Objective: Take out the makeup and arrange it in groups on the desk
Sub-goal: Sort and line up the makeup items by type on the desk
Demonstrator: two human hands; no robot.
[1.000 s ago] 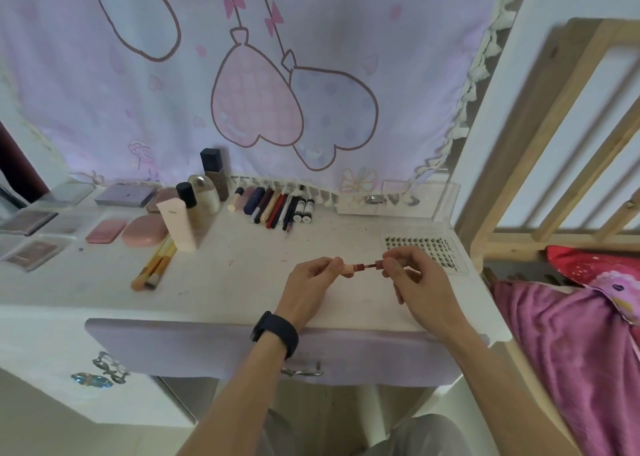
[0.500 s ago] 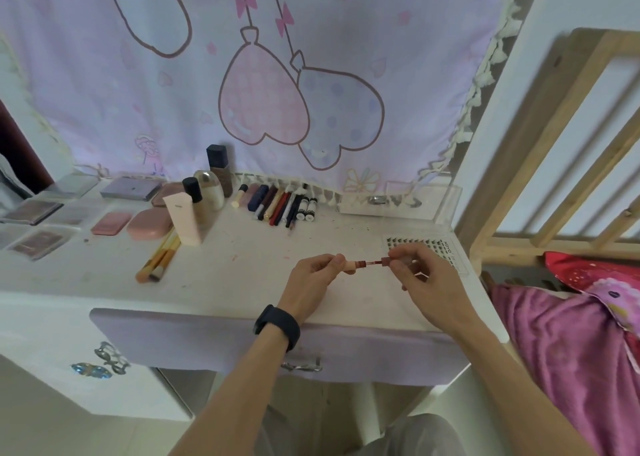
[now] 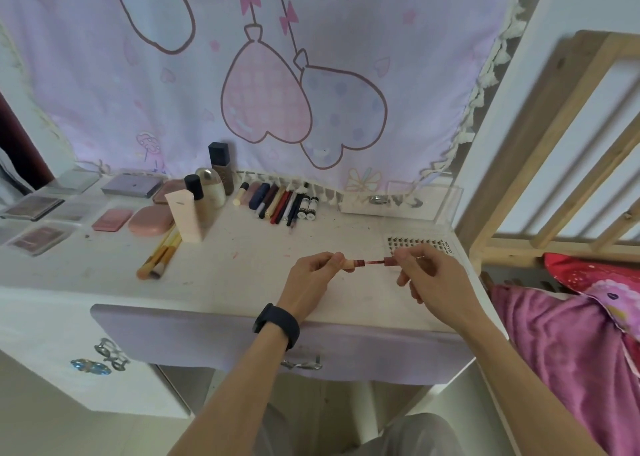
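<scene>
I see a small lip tint (image 3: 370, 263) held level, just above the surface (image 3: 242, 248). It is open. The left hand (image 3: 311, 279) pinches its peach end and the right hand (image 3: 433, 275) pinches its dark red end, with a thin red stick between. Farther back lie a row of pens and lipsticks (image 3: 277, 203), standing bottles (image 3: 207, 192), two pink cases (image 3: 150, 220), brushes (image 3: 159, 258) and flat palettes (image 3: 34, 208).

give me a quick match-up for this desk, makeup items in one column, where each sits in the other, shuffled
1 lip gloss
2 brushes
3 lash card
4 oval pink compact

a at the right end of the desk
b pinched between left hand and right hand
c beside the square pink compact
d lying flat, bristles toward the front edge

Pairs: 1-b, 2-d, 3-a, 4-c
</scene>
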